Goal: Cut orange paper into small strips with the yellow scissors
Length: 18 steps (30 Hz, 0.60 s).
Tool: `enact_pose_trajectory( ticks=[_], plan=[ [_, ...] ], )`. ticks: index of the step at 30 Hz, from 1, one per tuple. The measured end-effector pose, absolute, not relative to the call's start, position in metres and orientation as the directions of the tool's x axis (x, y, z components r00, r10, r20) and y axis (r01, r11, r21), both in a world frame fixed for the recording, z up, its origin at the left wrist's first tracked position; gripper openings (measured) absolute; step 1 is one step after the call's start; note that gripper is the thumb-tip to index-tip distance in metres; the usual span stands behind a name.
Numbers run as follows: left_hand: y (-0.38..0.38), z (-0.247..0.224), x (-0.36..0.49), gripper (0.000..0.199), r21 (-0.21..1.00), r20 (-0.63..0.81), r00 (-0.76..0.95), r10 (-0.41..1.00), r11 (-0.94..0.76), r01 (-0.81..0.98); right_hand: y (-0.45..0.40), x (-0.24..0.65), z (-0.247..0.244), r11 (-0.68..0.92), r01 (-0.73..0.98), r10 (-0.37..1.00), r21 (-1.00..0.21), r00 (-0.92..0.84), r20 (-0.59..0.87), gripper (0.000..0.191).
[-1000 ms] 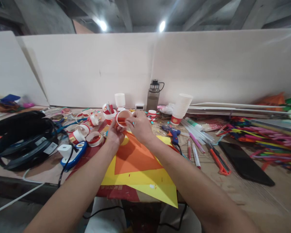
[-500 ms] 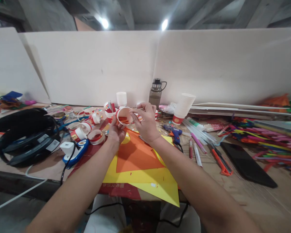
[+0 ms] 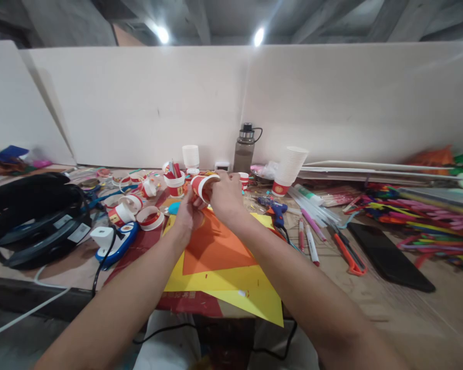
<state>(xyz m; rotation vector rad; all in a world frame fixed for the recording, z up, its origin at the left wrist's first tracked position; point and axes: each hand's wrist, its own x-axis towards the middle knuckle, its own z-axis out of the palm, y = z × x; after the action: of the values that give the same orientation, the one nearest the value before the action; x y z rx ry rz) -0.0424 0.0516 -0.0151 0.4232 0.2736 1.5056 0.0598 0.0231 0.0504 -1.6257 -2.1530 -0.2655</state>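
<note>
Above the orange sheet (image 3: 216, 246), my left hand (image 3: 188, 218) is closed around a red and white paper cup (image 3: 202, 186). The cup is tipped on its side with its mouth toward the right, and its inside is mostly hidden from me. Right at the cup's mouth is my right hand (image 3: 227, 195), fingers curled together; whatever their tips hold is out of sight. Yellow paper (image 3: 231, 280) lies beneath the orange sheet. Behind the left hand stands another cup (image 3: 175, 185) filled with red and grey pieces.
Cut cup rings (image 3: 150, 218), headphones (image 3: 42, 221) and a blue-white power strip (image 3: 118, 244) lie left. To the right are a stack of cups (image 3: 289, 172), a glue gun (image 3: 275, 208), markers (image 3: 312, 244), an orange cutter (image 3: 349, 254) and a phone (image 3: 389, 257). A bottle (image 3: 244, 149) stands behind.
The cup has turned from showing its open mouth and orange strips inside to lying tilted rightward. My right hand has moved slightly left, closer over its mouth.
</note>
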Motion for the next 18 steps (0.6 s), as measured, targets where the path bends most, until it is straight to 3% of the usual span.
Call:
enact_pose_trajectory(
  ticks=[7,18],
  plan=[
    [0.052,-0.021,-0.040,0.034,0.455,0.067,0.070,0.995,0.032,-0.890,0.032,0.051,0.040,0.171,0.962,0.901,-0.213,-0.065,0.430,0.028],
    [0.052,-0.022,-0.038,0.034,0.468,0.061,0.053,0.997,0.018,-0.884,0.040,0.059,0.033,0.229,0.957,0.877,-0.179,-0.123,0.464,0.024]
  ],
)
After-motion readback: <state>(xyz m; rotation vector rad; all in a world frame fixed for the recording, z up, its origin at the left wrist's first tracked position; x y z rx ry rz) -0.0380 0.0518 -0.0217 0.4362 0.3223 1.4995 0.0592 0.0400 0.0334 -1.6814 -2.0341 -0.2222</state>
